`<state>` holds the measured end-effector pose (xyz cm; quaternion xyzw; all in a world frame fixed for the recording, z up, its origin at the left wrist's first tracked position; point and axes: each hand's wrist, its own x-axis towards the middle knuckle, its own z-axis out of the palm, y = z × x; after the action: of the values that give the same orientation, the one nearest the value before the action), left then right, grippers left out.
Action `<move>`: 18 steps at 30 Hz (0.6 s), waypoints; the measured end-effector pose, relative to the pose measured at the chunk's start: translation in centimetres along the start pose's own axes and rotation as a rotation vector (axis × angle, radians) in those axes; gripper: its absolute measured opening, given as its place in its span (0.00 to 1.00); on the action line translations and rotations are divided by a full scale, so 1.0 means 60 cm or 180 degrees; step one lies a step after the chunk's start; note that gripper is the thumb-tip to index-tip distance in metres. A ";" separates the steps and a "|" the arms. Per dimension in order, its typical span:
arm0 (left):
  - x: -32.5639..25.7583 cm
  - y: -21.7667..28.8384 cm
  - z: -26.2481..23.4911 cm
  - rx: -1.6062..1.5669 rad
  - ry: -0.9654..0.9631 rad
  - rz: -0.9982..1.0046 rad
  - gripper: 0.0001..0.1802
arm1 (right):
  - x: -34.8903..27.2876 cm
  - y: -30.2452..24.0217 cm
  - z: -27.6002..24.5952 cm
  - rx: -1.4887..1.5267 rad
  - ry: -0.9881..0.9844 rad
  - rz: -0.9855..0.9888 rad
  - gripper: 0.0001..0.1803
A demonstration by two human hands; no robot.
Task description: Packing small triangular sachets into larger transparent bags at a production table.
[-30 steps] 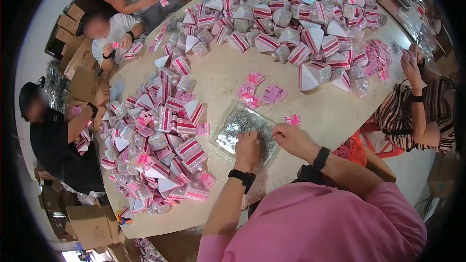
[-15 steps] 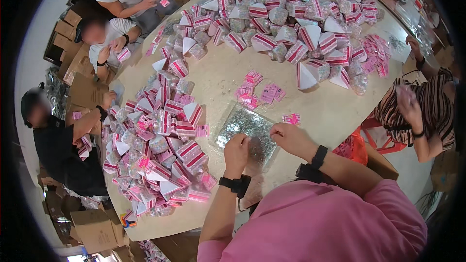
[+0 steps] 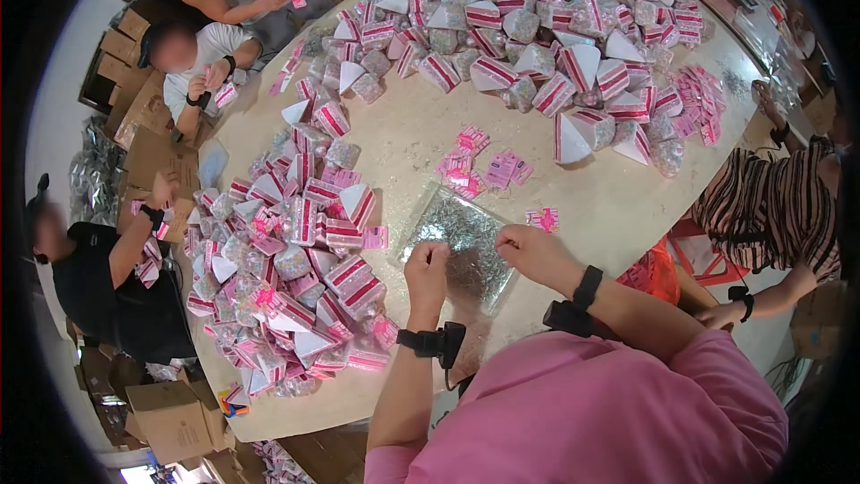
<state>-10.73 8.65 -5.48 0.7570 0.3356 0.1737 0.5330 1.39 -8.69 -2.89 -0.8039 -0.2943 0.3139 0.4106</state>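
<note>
Both my hands hover over a shallow clear tray [image 3: 477, 207] that holds many small silvery metal pieces [image 3: 448, 220]. My left hand [image 3: 425, 272] is closed, thumb against the fingers, above the tray's near left part. Across from it, my right hand [image 3: 536, 255] is pinched at the tray's right edge. Anything between the fingertips of either hand is too small to make out. Just beyond the tray lie two groups of pink printed cards [image 3: 464, 163], and a smaller bunch of pink cards [image 3: 543, 219] sits past my right hand.
A heap of clear packets with pink-and-white cards [image 3: 305, 233] covers the table's left side. Another large heap of packets [image 3: 537, 36] spans the far side, beside loose pink cards [image 3: 699, 103]. Co-workers surround the table [image 3: 618, 202]. An orange-red bag [image 3: 658, 273] is to my right.
My left hand has shifted slightly left, away from my right hand, which stays nearly in place. The co-worker in black has leaned back from the heap; the one in stripes has lowered a hand.
</note>
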 end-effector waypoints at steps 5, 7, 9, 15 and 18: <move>-0.002 0.014 -0.004 -0.0890 -0.0042 -0.0575 0.10 | 0.008 -0.011 0.012 0.0358 0.0020 -0.0100 0.09; -0.005 0.019 -0.003 -0.1110 -0.0040 -0.0608 0.10 | 0.012 -0.018 0.016 0.0449 -0.0029 -0.0069 0.08; -0.010 0.031 -0.002 -0.1196 -0.0001 -0.0632 0.09 | 0.018 -0.026 0.023 0.0516 -0.0141 0.0099 0.07; -0.018 0.040 0.004 -0.1223 0.0022 -0.0455 0.09 | 0.032 -0.052 0.038 0.2608 -0.0727 0.0545 0.06; -0.017 0.032 0.000 -0.0615 0.0100 -0.0178 0.09 | 0.036 -0.049 0.044 0.3064 -0.0795 0.0558 0.06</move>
<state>-10.81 7.55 -3.62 0.6896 0.3467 0.2022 0.6028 0.16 -4.43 -2.21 -0.5014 -0.0945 0.5411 0.6685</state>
